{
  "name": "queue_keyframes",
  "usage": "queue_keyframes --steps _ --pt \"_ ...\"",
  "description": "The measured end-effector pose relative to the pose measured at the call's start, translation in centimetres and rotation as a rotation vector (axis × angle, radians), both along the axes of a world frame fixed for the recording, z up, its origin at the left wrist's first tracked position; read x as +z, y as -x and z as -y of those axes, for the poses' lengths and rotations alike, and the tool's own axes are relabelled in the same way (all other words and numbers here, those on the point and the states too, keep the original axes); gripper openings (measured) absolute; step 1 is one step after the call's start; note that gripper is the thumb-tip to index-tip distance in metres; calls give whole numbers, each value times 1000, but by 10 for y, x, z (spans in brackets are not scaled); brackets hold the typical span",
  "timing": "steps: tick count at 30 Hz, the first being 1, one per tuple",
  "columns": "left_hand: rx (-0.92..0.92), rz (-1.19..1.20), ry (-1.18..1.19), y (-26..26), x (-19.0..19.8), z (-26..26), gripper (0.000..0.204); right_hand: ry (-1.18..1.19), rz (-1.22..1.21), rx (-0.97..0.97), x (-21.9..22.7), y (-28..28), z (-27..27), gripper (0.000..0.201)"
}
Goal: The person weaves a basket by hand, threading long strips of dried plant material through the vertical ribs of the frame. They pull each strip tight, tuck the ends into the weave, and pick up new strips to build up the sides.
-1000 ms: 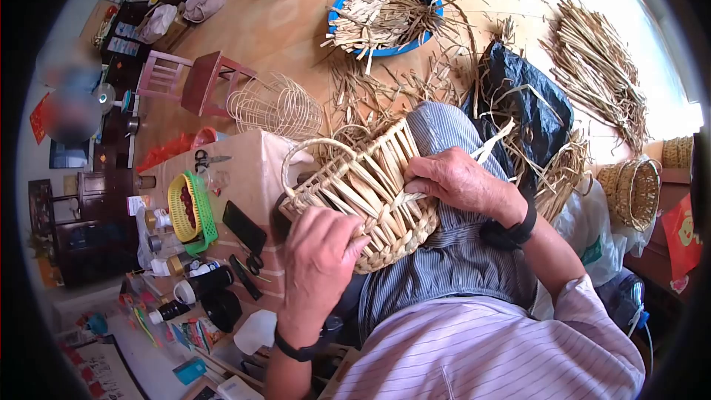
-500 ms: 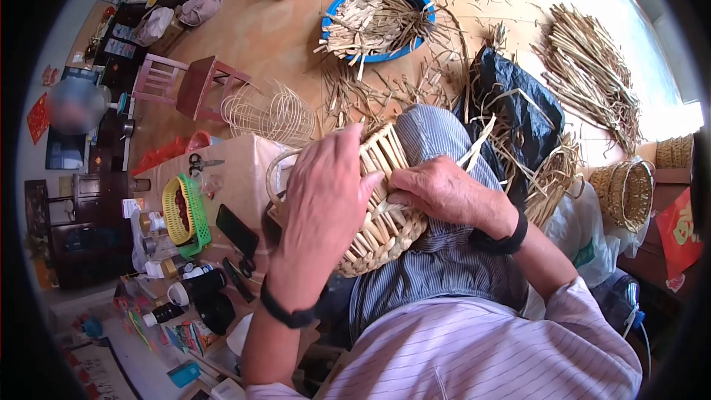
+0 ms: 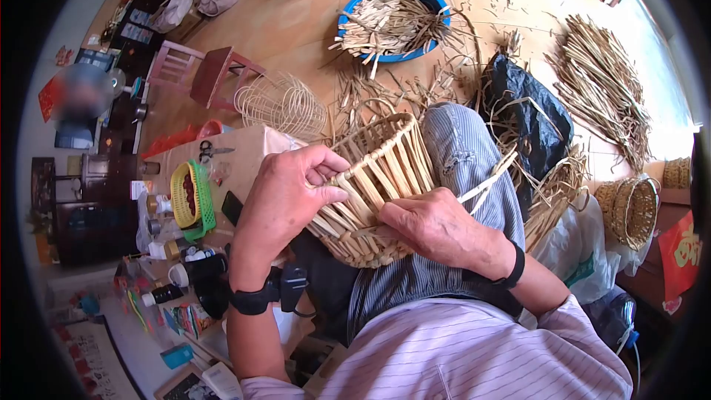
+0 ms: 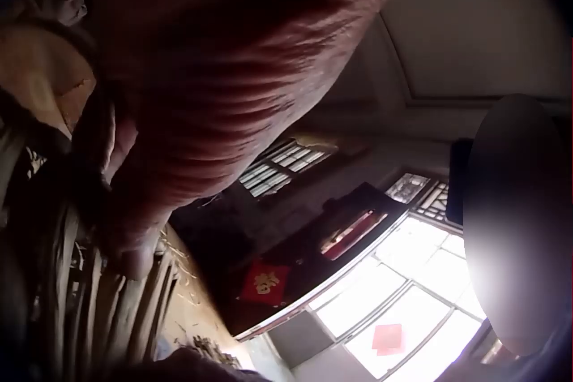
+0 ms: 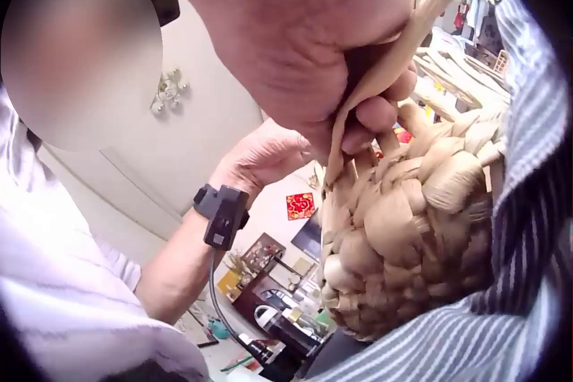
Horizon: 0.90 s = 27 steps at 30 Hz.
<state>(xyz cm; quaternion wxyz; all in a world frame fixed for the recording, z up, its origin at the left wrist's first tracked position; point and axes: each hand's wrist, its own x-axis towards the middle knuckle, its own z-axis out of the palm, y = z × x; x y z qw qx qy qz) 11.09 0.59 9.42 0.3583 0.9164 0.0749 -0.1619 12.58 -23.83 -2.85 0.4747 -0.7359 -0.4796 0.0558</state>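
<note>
Seen from above, a seated person holds a half-woven straw basket (image 3: 392, 174) on their lap, against striped trousers (image 3: 474, 144). Its rim tips up and away from the body; the thick braided base (image 3: 361, 250) lies lower, nearest the waist. Between them, bare uprights slant from the rim down toward the right hand (image 3: 442, 228).

The key relation is at the upper edge of the braiding: the right hand is the nearer one, directly at it, while the left hand (image 3: 275, 196) is higher, at the rim's left end. The right fingers are curled and pinch a flat straw strip (image 3: 489, 179). The right wrist view shows that strip crossing the fingers lengthwise and running down to the braided edge; from above, its loose length points outward over the right thigh, away from the basket.

The left thumb and forefinger grip the rim and uprights, the thumb on the outer side; the left wrist view is too dark to show the other fingertips clearly.
</note>
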Motion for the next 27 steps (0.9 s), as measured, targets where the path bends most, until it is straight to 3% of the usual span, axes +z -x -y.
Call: queue_keyframes --steps 5,8,17,23,27 --pt "-83 -113 -108 3 -10 -18 33 10 -9 19 -12 2 -9 23" --pt "-197 -30 -165 -4 -12 -21 35 7 -3 -12 -10 2 -13 21" --pt "-319 -78 -135 -10 -13 -39 37 42 4 -130 0 10 -24 22" --pt "-426 79 -83 3 -22 -55 37 140 -16 -165 10 19 -31 20" --pt "-414 55 -111 2 -25 -59 38 186 -9 -169 7 20 -34 21"
